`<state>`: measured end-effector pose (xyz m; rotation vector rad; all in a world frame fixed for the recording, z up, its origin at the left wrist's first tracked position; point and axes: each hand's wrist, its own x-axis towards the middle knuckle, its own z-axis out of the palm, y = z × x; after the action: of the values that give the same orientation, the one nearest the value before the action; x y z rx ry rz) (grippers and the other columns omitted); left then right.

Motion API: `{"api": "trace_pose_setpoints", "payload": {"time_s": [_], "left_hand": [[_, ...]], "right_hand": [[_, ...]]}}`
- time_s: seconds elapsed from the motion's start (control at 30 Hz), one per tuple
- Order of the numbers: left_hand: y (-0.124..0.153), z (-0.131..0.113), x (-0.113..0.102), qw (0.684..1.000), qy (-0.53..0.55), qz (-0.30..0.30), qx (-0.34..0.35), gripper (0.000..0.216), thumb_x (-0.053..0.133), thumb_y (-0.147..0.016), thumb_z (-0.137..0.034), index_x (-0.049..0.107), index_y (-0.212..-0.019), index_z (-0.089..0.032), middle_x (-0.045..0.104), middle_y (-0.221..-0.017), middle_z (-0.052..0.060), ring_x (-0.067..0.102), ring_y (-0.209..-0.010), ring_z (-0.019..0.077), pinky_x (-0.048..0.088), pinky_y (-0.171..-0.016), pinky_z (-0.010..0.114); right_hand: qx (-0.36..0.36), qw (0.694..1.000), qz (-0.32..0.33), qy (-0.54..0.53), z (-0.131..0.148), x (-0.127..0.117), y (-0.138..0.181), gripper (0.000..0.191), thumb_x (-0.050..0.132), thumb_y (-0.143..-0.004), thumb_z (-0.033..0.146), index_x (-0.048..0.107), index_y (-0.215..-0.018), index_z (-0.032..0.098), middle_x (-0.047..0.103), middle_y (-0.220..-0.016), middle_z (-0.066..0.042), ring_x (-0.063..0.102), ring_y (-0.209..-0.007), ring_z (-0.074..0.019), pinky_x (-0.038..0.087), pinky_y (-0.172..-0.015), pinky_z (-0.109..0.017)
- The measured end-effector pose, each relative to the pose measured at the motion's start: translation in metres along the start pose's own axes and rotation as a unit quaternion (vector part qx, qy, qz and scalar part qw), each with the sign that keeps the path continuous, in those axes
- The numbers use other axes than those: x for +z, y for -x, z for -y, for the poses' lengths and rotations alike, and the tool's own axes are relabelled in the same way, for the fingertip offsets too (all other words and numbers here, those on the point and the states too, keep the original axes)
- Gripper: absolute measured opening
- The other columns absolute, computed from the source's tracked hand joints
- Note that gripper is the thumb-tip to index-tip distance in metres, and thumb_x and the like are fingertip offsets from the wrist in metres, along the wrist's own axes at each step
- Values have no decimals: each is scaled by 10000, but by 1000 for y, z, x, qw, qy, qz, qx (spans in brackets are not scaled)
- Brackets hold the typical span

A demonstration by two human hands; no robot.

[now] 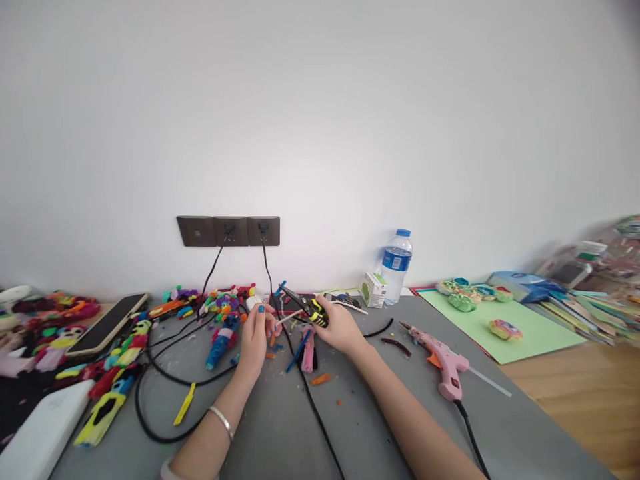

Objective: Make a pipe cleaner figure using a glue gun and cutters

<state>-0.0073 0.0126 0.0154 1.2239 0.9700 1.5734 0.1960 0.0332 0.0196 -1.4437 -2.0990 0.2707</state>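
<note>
Fingers of the left hand [255, 339] are pinched together on a thin pale stick [292, 317]; those of the right hand [341, 325] wrap the pliers [317, 312]. The stick lies between the hands, above the table [370, 433], one end close to the pliers; whether they bite it, I cannot tell. If the pliers slip, they could nip the nearby left fingertips. A black cord [318, 418] runs beneath and could snag on the tool. A pink fuzzy piece [309, 353] crowds the space below. Farther out, a blue fuzzy doll [219, 348] blocks the left, while a glue gun [451, 368] lies right, its cable [472, 433] near the right forearm, easily tugged.
</note>
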Motion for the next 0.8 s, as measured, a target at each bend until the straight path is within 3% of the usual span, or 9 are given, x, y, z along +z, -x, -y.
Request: {"api": "trace_pose_setpoints", "payload": {"time_s": [0.13, 0.23, 0.37, 0.57, 0.67, 0.8], "left_hand": [[-2, 7, -2, 1000, -23, 10, -1, 430, 485, -875, -610, 565, -814, -192, 473, -535, -44, 463, -485, 110, 381, -469, 213], [-2, 11, -3, 998, -49, 28, 1, 420, 456, -900, -586, 572, -848, -185, 501, -559, -35, 463, -502, 111, 375, -480, 213], [-2, 13, -4, 997, -68, 35, 7, 386, 443, -916, -547, 565, -861, -185, 516, -573, -30, 449, -492, 109, 365, -469, 214], [-1, 13, -5, 993, -109, 55, 5, 346, 414, -923, -489, 567, -859, -186, 530, -596, -20, 460, -517, 127, 359, -488, 227], [1, 12, -5, 985, -157, 70, 0, 350, 399, -921, -468, 553, -783, -186, 514, -601, -16, 460, -535, 135, 351, -509, 237], [4, 12, -4, 973, -211, 91, 10, 372, 402, -908, -437, 411, -616, -207, 404, -549, -34, 404, -521, 131, 307, -521, 248]], "right_hand": [[-2, 999, -11, -53, -9, 5, 2, 373, 566, -729, 205, 571, -1102, 195, 696, -892, -76, 627, -796, -249, 393, -658, -272], [-1, 997, -8, -73, -7, 5, 7, 256, 550, -741, 216, 579, -995, 202, 683, -841, -57, 598, -723, -221, 381, -644, -263], [13, 999, 12, -43, -1, 6, 10, 135, 559, -751, 248, 537, -879, 211, 650, -754, -42, 569, -674, -215, 331, -602, -254], [-2, 999, 32, -8, 0, 9, 11, 173, 556, -714, 217, 508, -881, 219, 657, -789, -44, 589, -730, -226, 297, -607, -251], [0, 999, 32, -2, 0, 9, 11, 185, 555, -709, 219, 505, -887, 217, 663, -808, -51, 591, -740, -229, 288, -604, -255], [-3, 999, 35, -2, -1, 10, 11, 185, 553, -710, 214, 512, -890, 217, 663, -801, -45, 591, -730, -226, 279, -597, -258]]}}
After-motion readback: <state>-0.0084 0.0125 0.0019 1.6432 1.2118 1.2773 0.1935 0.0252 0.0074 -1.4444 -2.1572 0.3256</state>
